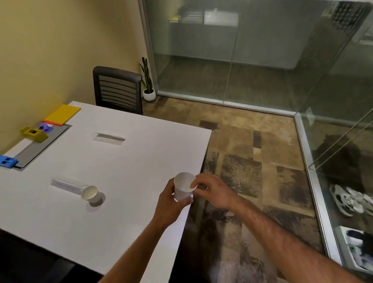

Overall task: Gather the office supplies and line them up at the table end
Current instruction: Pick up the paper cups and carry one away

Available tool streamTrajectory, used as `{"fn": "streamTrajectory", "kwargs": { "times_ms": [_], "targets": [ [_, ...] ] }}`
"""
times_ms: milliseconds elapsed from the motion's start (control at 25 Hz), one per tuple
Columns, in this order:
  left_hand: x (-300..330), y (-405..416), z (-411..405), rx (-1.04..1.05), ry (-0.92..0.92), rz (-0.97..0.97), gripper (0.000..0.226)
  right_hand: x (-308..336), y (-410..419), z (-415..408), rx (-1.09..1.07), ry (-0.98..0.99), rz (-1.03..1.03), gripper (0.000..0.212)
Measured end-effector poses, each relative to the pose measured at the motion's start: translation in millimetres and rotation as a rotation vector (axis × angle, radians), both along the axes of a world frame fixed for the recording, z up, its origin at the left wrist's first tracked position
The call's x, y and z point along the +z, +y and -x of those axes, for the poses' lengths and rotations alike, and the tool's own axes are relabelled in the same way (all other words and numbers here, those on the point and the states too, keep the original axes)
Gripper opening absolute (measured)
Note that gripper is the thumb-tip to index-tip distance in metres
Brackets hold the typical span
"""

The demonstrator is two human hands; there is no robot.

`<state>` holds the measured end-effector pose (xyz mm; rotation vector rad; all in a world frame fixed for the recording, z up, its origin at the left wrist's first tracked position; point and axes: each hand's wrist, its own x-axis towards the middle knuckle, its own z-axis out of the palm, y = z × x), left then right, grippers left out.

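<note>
Paper cup: held above the near right edge of the white table, mouth tilted toward the camera, likely so it can be carried or looked into.
Left hand: fingers curl round the cup's lower wall and bear its weight.
Right hand: thumb and fingertips pinch the rim, apparently steadying it.
Second cup: lies tipped on the table, just beside a clear box.
Other clear box: sits alone farther up the table.
Far-end supplies: yellow pad, yellow piece, purple piece and blue piece lie along the grey mat, roughly in a row already.
Judgement: gathering is only partly done.
</note>
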<state>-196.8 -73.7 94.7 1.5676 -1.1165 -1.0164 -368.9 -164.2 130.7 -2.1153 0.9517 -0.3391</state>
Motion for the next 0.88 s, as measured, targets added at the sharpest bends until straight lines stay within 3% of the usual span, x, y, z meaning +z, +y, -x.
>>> {"fn": "streamTrajectory", "kwargs": {
  "times_ms": [360,640,880],
  "targets": [
    [-37.5,-185.7,25.1,0.030,0.065,0.025,0.059,-19.4,-191.5,19.2,0.023,0.071,-0.002,0.012],
    [-18.0,-385.1,-0.8,0.058,0.026,0.043,0.063,-9.8,-376.5,-9.6,-0.029,0.044,0.045,0.017],
    [-24.5,-505.4,-25.0,0.208,0.050,0.024,0.065,-10.1,-526.8,-51.8,0.179,-0.017,0.036,0.025]
  ]
}}
